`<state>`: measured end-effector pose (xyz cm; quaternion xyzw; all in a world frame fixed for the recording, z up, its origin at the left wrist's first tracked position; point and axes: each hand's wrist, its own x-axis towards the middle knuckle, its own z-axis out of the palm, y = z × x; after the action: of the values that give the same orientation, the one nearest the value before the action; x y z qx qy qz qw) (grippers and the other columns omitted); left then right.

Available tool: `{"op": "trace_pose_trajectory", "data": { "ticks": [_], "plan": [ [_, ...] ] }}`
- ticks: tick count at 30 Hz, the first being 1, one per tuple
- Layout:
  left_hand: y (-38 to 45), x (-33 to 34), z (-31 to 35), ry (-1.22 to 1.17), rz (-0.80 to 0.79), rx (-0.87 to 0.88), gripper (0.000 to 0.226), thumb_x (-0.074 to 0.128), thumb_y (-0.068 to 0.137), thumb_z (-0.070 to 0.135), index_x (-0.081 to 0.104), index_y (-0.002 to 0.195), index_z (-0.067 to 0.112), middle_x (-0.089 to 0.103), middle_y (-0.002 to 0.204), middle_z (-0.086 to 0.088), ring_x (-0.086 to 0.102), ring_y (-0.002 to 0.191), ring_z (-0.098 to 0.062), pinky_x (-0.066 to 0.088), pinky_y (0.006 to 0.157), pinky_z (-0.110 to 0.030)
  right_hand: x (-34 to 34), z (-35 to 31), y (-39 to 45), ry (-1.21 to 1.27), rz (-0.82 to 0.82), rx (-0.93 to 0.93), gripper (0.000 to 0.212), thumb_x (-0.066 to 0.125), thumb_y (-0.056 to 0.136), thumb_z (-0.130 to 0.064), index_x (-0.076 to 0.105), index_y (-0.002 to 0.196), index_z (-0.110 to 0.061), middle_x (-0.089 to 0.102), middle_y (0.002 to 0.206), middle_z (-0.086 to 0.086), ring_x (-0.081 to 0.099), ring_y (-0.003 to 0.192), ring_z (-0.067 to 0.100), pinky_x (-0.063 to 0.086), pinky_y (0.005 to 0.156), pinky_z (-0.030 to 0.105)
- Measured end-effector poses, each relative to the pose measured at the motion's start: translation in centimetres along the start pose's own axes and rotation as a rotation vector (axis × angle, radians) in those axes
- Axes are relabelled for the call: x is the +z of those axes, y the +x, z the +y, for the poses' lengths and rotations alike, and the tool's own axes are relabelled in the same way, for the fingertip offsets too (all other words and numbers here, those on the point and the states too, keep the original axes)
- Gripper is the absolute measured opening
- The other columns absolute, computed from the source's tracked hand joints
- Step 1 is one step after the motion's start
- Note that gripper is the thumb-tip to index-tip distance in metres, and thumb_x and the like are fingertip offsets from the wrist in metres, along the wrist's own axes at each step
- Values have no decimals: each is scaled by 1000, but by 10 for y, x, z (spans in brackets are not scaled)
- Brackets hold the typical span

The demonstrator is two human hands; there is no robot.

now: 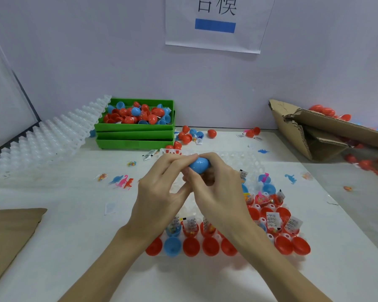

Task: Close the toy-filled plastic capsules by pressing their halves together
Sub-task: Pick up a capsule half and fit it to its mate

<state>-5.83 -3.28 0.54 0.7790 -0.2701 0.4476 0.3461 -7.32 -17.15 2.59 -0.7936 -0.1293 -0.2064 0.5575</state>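
Observation:
A blue egg-shaped capsule [199, 166] is held above the middle of the table between both hands. My left hand [162, 186] grips its left end with curled fingertips, and my right hand [214, 184] wraps round its right side and underside. Below the hands lies a clear holding tray [242, 160] with several open red capsule halves [211, 247] and one blue half [172, 247] in the front row. The halves [191, 228] behind them carry small toys and printed packets. My wrists hide part of the tray.
Stacked green bins [135, 136] of loose red and blue halves stand at the back left beside white moulded trays [44, 140]. A torn cardboard box [310, 131] lies at the right. Small plastic dinosaurs [123, 182] and packets are scattered on the white tabletop. Brown cardboard [7, 234] lies front left.

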Motion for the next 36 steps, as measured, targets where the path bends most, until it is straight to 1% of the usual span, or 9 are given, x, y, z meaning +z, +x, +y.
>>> {"op": "trace_pose_trajectory", "data": {
  "ticks": [5,8,10,13,15,18,21,28,36],
  "plan": [
    [0,0,-1,4,-10,35,37,75,91,17,72,123,-2,71,112,-12,65,107,-15,49,104,-17,-5,1,2,-32,-68,-7,12,69,98,-26,64,105,-18,73,80,-3,73,78,14,58,68,35],
    [1,2,1,-32,-27,-32,37,77,88,23,74,118,1,73,108,-7,66,102,-11,52,97,-15,-6,0,3,-39,-69,2,20,72,96,-30,66,114,-22,73,87,-12,72,83,6,59,73,23],
    [4,1,4,-177,-9,-230,31,79,86,29,76,112,11,76,101,5,71,95,-7,54,86,-13,-6,-1,4,26,-82,19,33,65,101,-31,59,133,-24,73,100,-17,72,94,0,56,82,15],
    [13,-5,1,-502,-29,-606,26,83,85,31,79,108,21,80,92,7,78,85,-15,60,78,-19,-10,-2,6,57,-100,-30,37,50,108,-15,54,145,-20,70,123,-12,68,110,0,56,93,20],
    [17,-10,-3,-629,-23,-724,26,82,85,32,80,109,23,81,90,2,79,81,-19,59,76,-20,-11,-2,7,-26,-88,-134,42,55,104,-3,56,145,-14,66,134,-10,64,118,1,52,98,17],
    [20,-12,-2,-704,-37,-792,26,80,84,40,80,107,27,82,90,-3,79,85,-22,60,79,-25,-5,-3,6,-172,-82,-206,56,71,97,-10,52,150,-13,62,143,-4,64,121,8,45,102,9],
    [18,-8,2,-748,-79,-811,26,78,88,37,79,105,18,81,91,-8,80,88,-27,63,84,-35,-1,0,4,-242,22,-238,58,80,89,-18,59,143,-10,69,133,0,66,116,10,41,101,4],
    [19,-10,4,-915,-84,-856,27,74,88,33,83,106,15,80,96,-15,79,88,-30,63,88,-34,-6,6,8,-255,85,-316,46,76,92,-6,63,136,-7,70,120,-4,59,108,-1,39,98,1],
    [18,-8,4,-867,-51,-822,25,75,86,33,84,104,19,81,96,-9,80,88,-25,62,89,-32,-10,8,12,-357,89,-403,42,76,89,-2,65,129,1,77,108,8,59,105,20,36,87,-6]
  ]
}}
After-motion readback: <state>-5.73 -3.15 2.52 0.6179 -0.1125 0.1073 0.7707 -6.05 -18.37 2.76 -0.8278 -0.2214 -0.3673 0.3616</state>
